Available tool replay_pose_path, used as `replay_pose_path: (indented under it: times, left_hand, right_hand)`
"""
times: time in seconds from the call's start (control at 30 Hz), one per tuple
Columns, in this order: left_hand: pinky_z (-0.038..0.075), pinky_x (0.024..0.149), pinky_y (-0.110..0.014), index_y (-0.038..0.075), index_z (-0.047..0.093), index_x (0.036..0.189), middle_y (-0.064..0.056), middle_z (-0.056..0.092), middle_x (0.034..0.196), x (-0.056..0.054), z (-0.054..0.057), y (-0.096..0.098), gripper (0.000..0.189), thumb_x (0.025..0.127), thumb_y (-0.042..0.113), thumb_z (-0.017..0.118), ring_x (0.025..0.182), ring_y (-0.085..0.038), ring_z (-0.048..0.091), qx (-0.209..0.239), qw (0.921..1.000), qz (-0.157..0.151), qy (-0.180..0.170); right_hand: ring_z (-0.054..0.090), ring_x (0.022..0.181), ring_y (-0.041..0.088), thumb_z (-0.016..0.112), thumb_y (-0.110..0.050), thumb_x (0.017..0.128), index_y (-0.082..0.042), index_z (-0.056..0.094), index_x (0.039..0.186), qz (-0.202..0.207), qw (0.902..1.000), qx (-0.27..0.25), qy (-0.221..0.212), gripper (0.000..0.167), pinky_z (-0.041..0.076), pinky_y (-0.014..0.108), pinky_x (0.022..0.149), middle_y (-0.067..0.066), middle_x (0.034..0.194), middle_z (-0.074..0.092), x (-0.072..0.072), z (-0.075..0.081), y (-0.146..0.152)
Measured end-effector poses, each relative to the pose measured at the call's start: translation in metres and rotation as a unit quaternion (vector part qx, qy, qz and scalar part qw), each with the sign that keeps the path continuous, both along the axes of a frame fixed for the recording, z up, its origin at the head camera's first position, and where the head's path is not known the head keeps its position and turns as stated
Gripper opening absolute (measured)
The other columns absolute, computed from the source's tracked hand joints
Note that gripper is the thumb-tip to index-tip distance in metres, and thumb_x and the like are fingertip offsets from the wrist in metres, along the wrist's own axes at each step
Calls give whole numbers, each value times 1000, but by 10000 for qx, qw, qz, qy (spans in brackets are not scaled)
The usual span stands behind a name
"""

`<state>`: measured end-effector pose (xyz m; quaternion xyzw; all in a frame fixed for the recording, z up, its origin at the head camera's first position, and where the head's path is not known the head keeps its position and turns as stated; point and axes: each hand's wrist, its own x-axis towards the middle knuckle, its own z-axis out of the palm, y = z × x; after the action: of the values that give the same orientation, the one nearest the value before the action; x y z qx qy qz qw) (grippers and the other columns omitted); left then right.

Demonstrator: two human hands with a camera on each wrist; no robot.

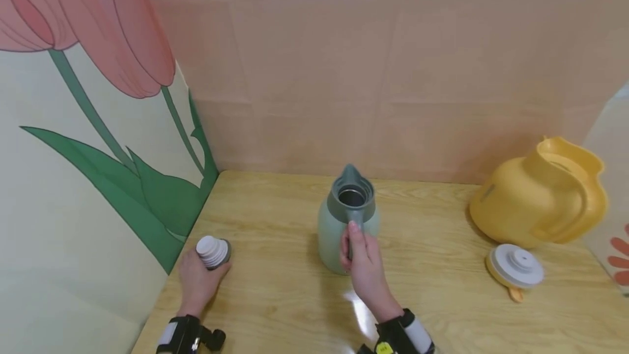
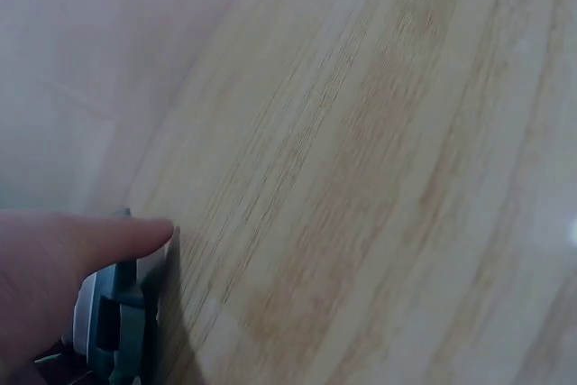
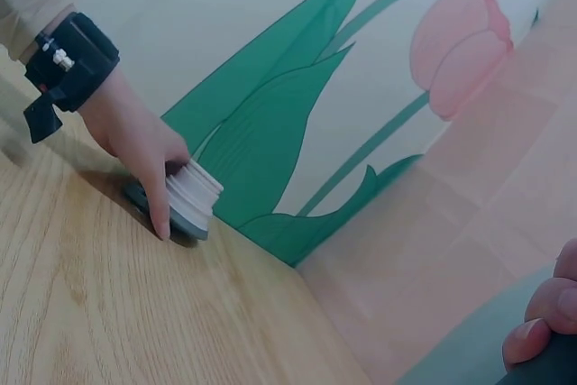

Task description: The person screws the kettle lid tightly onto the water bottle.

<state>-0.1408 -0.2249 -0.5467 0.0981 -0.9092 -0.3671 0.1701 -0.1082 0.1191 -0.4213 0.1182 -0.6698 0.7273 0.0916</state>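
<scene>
A pale green vacuum jug (image 1: 328, 234) with a grey-green collar and spout stands upright on the table, its round mouth uncovered. My right hand (image 1: 366, 269) grips the jug's handle, fingers curled round it. Over at the left side of the table, my left hand (image 1: 199, 283) holds the jug's lid (image 1: 213, 251), which has a white ridged plug and a dark green rim. In the right wrist view the lid (image 3: 191, 197) is tilted, its rim at the tabletop, between thumb and fingers. The left wrist view shows only the thumb and part of the green rim (image 2: 126, 313).
A yellow jug (image 1: 521, 201) without its lid stands at the far right. In front of it lies a yellow lid (image 1: 516, 266), white side up. A pink wall covering (image 1: 314, 70) backs the wooden table (image 1: 275, 310), and a tulip-printed panel (image 1: 73, 206) borders its left side.
</scene>
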Motion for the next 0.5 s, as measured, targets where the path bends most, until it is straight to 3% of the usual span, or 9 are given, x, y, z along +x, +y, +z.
replay_pose_path:
  times: [0.13,0.27,0.4,0.5]
  left_hand:
    - [29,100,-62,-19,42,134,-36,41,122,-4,-1,2,92,73,26,92,118,-52,36,-64,9987,-27,-508]
    - [27,103,-61,-17,43,137,-36,44,125,-7,-2,6,93,74,30,92,120,-51,36,-58,9979,-109,-629]
    - [34,106,-56,-12,43,138,-32,51,129,-7,-2,15,92,73,30,94,123,-46,46,653,9970,-31,-410]
    - [39,106,-54,-6,44,136,-28,53,133,-8,-1,22,89,73,33,94,126,-42,51,1307,9912,-34,-193]
  right_hand:
    - [28,42,15,30,-33,114,1,42,75,-40,10000,-6,-8,52,23,25,40,0,52,32,0,-1,0]
    - [28,43,15,31,-34,114,0,42,76,-67,10000,-1,-12,52,23,25,40,1,53,32,0,-2,0]
    - [29,43,14,31,-33,114,0,43,76,-63,10000,23,-12,52,23,25,41,1,53,32,1,-2,0]
    - [29,43,14,31,-33,114,0,43,76,-86,10000,34,-26,52,23,25,41,0,53,33,1,-1,0]
